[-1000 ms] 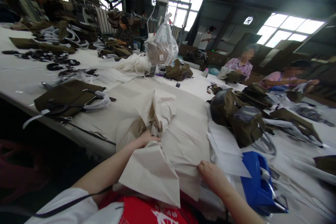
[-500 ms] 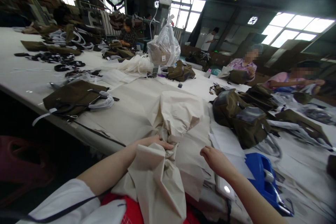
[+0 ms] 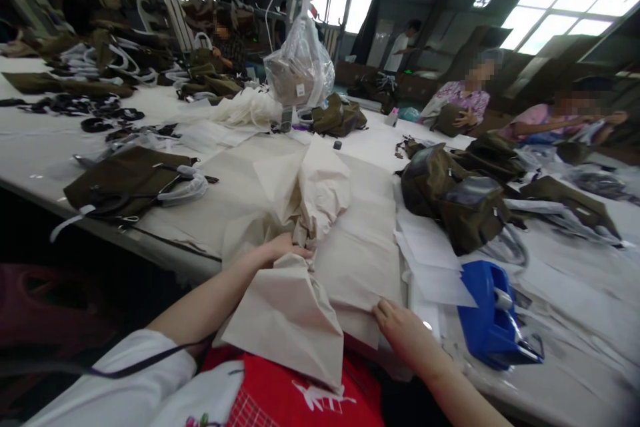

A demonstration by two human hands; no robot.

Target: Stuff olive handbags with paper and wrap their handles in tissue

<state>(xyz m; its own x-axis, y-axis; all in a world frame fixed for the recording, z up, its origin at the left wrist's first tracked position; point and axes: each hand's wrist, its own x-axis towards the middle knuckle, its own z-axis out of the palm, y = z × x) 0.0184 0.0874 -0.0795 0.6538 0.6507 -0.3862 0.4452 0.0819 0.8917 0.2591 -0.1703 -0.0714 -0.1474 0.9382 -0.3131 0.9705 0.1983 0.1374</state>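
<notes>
A large beige paper sheet [image 3: 325,180], crumpled and gathered at its middle, lies before me. My left hand [image 3: 287,248] is closed around the gathered part, and one end of the paper [image 3: 290,320] folds down toward my lap. Beneath it, flat beige sheets [image 3: 357,267] are spread at the table edge. My right hand [image 3: 397,321] has its fingers pinched at the near right edge of these flat sheets; the fingertips are partly hidden. To its right stands a blue tape dispenser [image 3: 483,317], beside white paper sheets [image 3: 435,260].
Olive bags lie on both sides: one at left [image 3: 133,180], and a backpack [image 3: 450,193] at right. A plastic-wrapped bag [image 3: 300,70] stands by the post. Black straps [image 3: 75,105] lie far left. Several people work beyond the table, including one in a patterned shirt [image 3: 470,97].
The near end of the crumpled paper has swung up and spread wider above my lap. My right hand has come down to the edge of the flat sheets. The view has tilted down slightly.
</notes>
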